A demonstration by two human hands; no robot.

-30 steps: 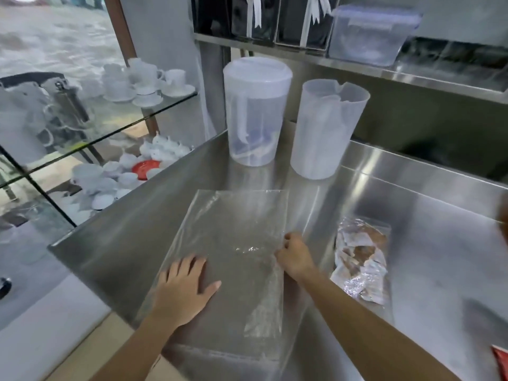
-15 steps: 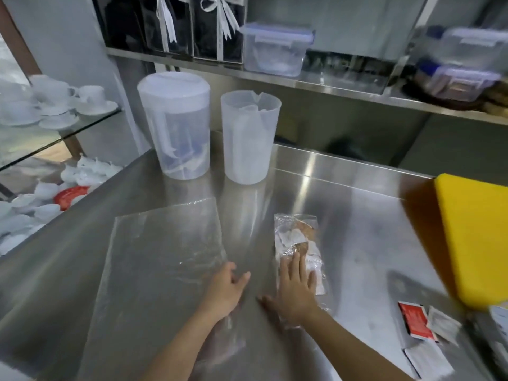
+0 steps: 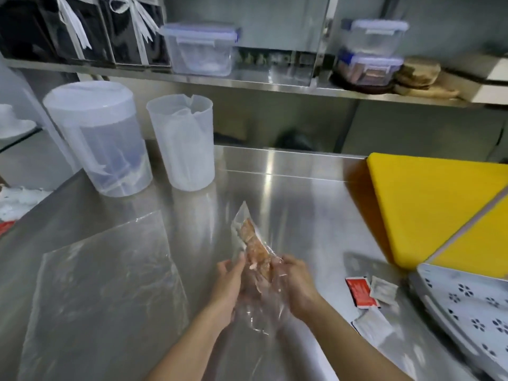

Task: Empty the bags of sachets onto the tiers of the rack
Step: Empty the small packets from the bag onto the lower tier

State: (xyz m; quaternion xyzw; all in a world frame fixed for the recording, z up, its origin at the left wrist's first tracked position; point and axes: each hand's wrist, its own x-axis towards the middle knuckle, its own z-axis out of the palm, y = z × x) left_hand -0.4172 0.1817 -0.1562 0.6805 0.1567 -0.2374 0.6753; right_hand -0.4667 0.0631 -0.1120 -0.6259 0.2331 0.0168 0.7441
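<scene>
A small clear bag of brown and white sachets point(image 3: 250, 243) is lifted off the steel counter, tilted up and away from me. My left hand point(image 3: 229, 287) grips its near left side and my right hand point(image 3: 295, 284) grips its near right side. A large empty clear bag point(image 3: 101, 292) lies flat on the counter to the left. The white perforated rack point(image 3: 467, 306) shows at the lower right edge. Beside it lie loose sachets: a red one point(image 3: 360, 291) and white ones point(image 3: 382, 289).
Two translucent plastic jugs point(image 3: 101, 138) point(image 3: 182, 141) stand at the back left. A yellow cutting board point(image 3: 434, 210) leans at the right. Lidded plastic boxes point(image 3: 200, 48) and black gift boxes point(image 3: 82, 28) sit on the steel shelf point(image 3: 275, 86) above the counter.
Both hands left the flat empty bag, moved right to the sachet bag, and have lifted it off the counter. The view has swung right, showing the rack.
</scene>
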